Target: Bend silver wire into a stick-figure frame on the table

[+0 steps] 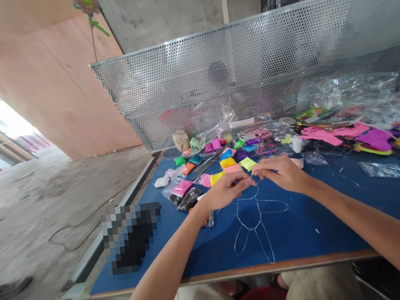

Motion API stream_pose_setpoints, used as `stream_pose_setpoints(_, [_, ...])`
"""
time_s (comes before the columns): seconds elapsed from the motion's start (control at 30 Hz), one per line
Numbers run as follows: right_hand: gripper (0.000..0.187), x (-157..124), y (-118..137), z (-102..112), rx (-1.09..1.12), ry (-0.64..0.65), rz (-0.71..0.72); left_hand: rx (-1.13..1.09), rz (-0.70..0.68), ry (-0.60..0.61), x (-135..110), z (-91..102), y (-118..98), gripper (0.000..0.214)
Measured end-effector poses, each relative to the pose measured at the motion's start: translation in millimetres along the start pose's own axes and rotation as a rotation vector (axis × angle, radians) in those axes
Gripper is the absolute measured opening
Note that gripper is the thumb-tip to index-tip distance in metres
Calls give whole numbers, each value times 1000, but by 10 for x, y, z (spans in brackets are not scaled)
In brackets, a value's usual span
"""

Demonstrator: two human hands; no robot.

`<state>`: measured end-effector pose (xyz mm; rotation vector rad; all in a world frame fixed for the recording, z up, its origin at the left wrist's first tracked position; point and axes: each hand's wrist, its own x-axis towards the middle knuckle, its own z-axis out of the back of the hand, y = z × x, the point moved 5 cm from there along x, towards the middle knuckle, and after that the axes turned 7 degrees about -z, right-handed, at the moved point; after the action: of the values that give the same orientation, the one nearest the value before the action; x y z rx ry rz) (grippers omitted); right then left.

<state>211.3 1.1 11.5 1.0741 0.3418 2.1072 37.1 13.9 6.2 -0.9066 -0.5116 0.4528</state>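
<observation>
A thin silvery wire figure (pixel 250 230) with a round body loop and several long loops hangs over the blue tabletop. At its upper end my left hand (pixel 228 188) pinches the wire between thumb and fingers. Just to the right, my right hand (pixel 279 172) also has its fingertips closed on the wire, close beside the left ones. The exact spot where the fingertips meet is small and partly hidden. Beyond my hands lie a yellow packet (pixel 228 162) and a pale lime packet (pixel 248 164).
Several coloured packets, such as a pink one (pixel 182 187), lie at the left. Pink cut-out pieces (pixel 320 135) and clear plastic bags (pixel 357 96) cover the back right. A perforated metal panel (pixel 257 55) stands behind. A blurred dark object (pixel 134 241) sits near the left edge.
</observation>
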Motion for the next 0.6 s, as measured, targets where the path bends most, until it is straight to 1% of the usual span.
stream_pose_setpoints(0.1, [20,7,-4,-4,3,-37,-37,10,0,11,-6,-13,-36,43])
stream_pose_setpoints(0.17, [19,11,1,-1,6,-56,-33,8,-3,15,-7,-25,-53,43])
stream_pose_setpoints(0.3, [23,12,45,-13,7,8,46,-22,-7,32,-7,-47,-51,39])
stream_pose_setpoints(0.37, [25,11,66,-25,9,30,54,-51,4,37,-8,-51,-39,39])
stream_pose_setpoints(0.4, [24,13,70,-27,20,17,34,-76,13,30,-8,-48,-33,39])
stream_pose_setpoints(0.47, [22,20,53,-21,87,-54,-58,-161,34,1,-5,-36,-20,40])
stream_pose_setpoints(0.53, [23,25,11,-21,215,-126,-177,-279,52,-42,1,-16,-1,41])
stream_pose_setpoints(0.6, [29,31,-29,-37,351,-153,-254,-390,65,-81,11,3,26,40])
